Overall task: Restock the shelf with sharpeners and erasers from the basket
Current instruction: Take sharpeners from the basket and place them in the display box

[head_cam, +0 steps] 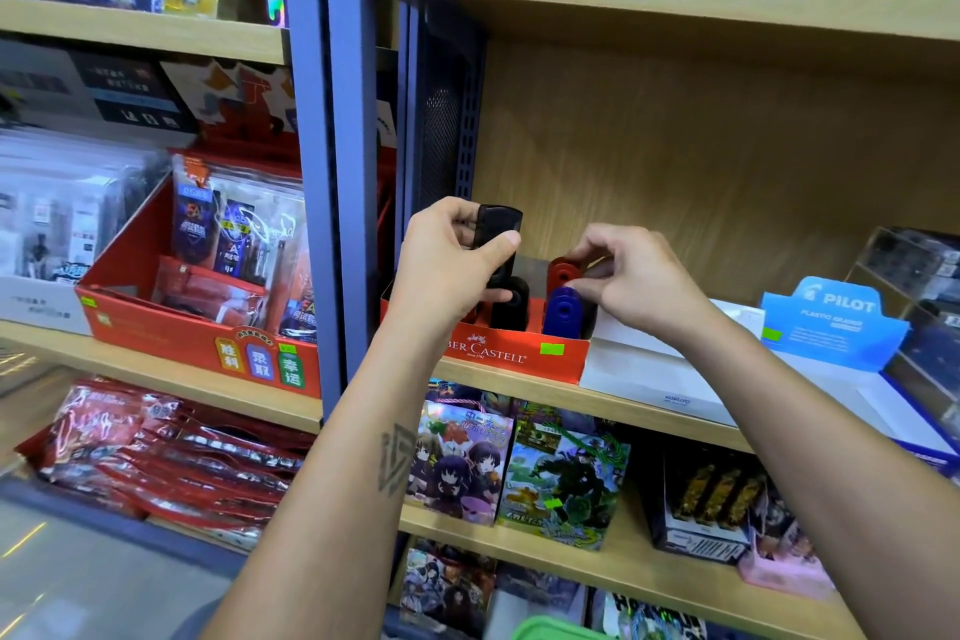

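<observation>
A red Faber-Castell display box (511, 353) stands on the wooden shelf (649, 413) and holds upright sharpeners. My left hand (447, 265) grips a black sharpener (496, 226) just above the box's left side, thumb across its front. Another black sharpener (511, 301) stands in the box below it. My right hand (631, 276) pinches a red sharpener (563, 270) in the box, right above a blue sharpener (563, 312). A green basket rim (556, 629) shows at the bottom edge.
A white box (649, 369) and a blue Pilot eraser box (836, 322) stand to the right of the red box. Clear cases (914, 265) sit at far right. A blue metal upright (322, 161) divides the shelves. Packaged goods fill the lower shelves.
</observation>
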### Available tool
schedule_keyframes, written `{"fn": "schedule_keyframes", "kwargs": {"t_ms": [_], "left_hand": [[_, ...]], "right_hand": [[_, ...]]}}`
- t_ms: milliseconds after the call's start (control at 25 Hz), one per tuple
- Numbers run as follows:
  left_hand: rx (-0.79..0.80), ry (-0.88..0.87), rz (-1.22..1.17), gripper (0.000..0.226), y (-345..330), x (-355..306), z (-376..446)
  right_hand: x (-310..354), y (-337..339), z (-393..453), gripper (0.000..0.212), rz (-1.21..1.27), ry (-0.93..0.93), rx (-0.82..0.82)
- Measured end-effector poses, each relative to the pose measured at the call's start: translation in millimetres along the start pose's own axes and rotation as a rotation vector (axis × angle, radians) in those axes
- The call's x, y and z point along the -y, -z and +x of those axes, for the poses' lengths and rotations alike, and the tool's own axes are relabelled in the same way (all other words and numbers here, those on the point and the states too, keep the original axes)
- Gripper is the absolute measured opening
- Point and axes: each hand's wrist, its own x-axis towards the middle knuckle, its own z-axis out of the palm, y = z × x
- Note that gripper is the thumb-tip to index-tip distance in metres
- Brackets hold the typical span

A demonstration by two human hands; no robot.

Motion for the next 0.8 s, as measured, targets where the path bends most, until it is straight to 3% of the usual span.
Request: {"fn": "schedule_keyframes", "kwargs": {"t_ms": [240,400,600,800], "left_hand": [[-0.002,-0.008,-0.029,0.022,-1,-1,0],[0.004,-0.005,-0.022,0.023,-1,1,0],[0.008,-0.005,-0.021,0.023,-2,1,0],[0.022,-0.004,-0.02,0.024,-4,1,-1]], "right_hand": [[-9,-12,-6,0.017,0.167,-0.006,-0.135],[-6,-4,-7,0.038,0.105,0.051,-0.012],[-8,-4,-10,0.025,0.134,0.042,-0.084],[-9,4,-9,0.017,0.1,0.048,-0.051]]}}
